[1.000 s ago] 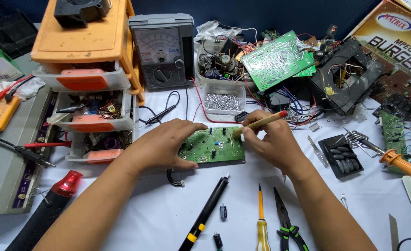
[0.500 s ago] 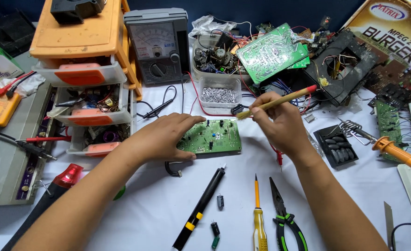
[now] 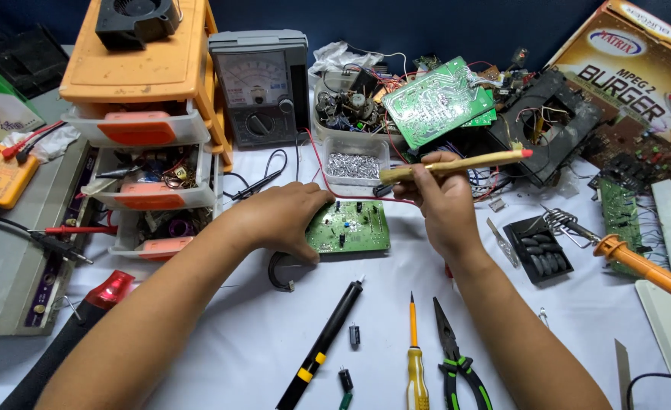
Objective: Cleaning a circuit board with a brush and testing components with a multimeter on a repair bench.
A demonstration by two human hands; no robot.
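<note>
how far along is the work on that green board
Done: small green circuit board lies flat on the table, components fitted. In hand: left hand steadies its edge; right hand holds a wooden-handled tool lifted clear. Left: loose capacitors lie unused beside the black pen-shaped tool.

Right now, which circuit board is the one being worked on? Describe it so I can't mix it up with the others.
Start at the grey analog meter at the back of the white table. Straight in front of it, between the two hands, a small green circuit board lies flat, with the left hand resting on its left edge. Unlike the larger green board propped on the parts pile behind, it is low and rectangular.
</note>
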